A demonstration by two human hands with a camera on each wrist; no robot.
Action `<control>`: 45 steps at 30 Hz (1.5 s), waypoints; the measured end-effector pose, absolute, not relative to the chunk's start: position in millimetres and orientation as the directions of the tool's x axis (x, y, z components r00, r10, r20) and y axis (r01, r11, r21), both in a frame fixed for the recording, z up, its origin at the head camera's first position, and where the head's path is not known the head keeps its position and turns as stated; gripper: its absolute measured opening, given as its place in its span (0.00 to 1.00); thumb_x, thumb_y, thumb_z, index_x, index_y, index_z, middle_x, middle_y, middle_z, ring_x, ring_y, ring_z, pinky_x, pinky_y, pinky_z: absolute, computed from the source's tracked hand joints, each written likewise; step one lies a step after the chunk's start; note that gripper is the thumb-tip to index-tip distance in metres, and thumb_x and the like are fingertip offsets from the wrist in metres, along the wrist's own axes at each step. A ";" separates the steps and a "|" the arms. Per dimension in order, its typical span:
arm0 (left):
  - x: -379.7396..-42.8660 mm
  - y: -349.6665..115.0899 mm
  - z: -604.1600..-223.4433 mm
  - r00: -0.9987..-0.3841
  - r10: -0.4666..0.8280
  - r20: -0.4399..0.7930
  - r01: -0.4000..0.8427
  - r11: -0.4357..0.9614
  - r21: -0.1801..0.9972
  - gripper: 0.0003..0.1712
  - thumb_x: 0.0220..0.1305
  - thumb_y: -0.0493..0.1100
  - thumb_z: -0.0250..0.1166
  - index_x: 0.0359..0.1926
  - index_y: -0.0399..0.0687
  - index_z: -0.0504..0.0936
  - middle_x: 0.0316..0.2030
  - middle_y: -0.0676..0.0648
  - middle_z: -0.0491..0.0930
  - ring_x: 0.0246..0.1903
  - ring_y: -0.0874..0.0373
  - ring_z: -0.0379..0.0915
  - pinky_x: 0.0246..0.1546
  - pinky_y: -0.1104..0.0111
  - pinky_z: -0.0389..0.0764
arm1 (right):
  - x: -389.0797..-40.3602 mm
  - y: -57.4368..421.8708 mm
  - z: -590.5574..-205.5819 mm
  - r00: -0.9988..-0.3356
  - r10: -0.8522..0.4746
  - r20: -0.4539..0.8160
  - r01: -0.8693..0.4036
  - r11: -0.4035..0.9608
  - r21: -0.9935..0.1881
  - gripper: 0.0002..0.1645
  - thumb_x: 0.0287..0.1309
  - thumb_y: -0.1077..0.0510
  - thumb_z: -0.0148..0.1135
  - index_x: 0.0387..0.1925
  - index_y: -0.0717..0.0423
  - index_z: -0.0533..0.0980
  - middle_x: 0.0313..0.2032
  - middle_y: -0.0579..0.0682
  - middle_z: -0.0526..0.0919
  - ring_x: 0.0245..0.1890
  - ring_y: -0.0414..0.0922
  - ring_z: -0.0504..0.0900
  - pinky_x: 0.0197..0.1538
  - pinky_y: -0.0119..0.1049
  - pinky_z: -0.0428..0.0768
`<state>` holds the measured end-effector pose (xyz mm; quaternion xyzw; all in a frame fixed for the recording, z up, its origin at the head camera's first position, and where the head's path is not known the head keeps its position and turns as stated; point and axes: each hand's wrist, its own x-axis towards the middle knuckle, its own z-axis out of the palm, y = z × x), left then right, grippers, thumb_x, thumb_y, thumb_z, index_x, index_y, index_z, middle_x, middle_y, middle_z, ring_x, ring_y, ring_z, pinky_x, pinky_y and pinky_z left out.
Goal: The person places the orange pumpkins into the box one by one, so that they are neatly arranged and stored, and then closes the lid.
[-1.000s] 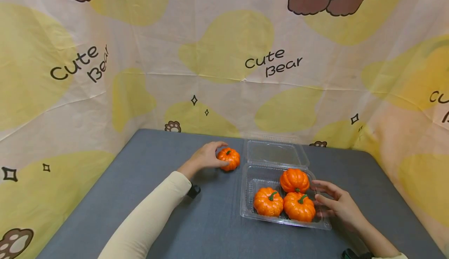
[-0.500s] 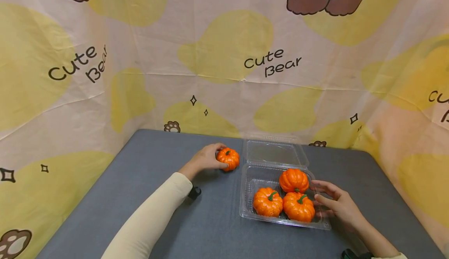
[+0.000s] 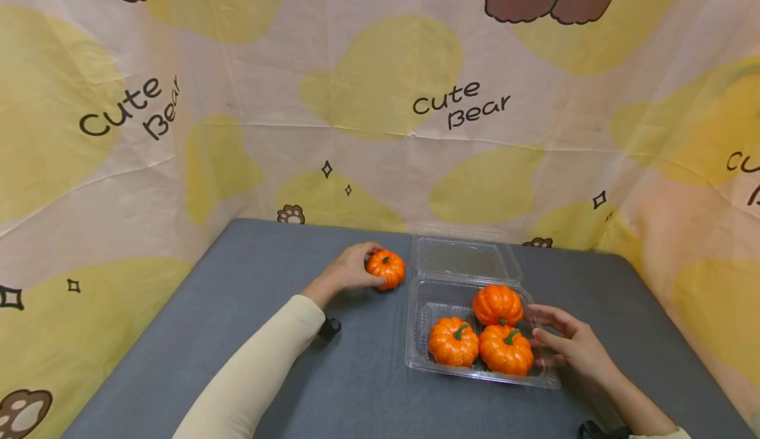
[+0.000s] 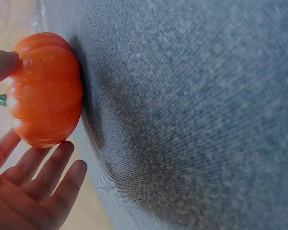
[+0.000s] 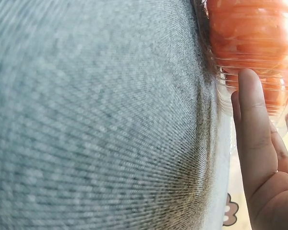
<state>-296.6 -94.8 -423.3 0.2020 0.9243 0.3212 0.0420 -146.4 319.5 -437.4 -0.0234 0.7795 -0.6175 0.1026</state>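
My left hand has thumb and fingers on opposite sides of a small orange pumpkin with a green stem. In the left wrist view the thumb lies on the pumpkin near its stem, fingertips touch the other side, and the pumpkin rests on or very near the grey cloth. A clear plastic clamshell box stands to its right, lid folded back. Inside sit three more pumpkins: one at the back, two in front. My right hand holds extended fingers against the box's right wall.
A grey cloth covers the table. Behind and at both sides hangs a printed curtain with bears and lettering. The left half of the box floor is bare toward the back.
Almost nothing differs. The left hand has stayed at the lone pumpkin, which has barely shifted in view, and the right hand remains against the box.
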 end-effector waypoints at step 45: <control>-247.9 -68.3 -379.0 -0.833 0.471 0.291 0.544 0.602 0.584 0.40 0.46 0.42 0.75 0.63 0.53 0.72 0.59 0.48 0.73 0.55 0.51 0.72 0.56 0.57 0.75 | -147.0 318.2 -436.8 -0.981 -0.142 -0.132 0.093 0.255 -0.963 0.29 0.66 0.59 0.57 0.66 0.59 0.64 0.46 0.29 0.80 0.39 0.42 0.87 0.35 0.46 0.85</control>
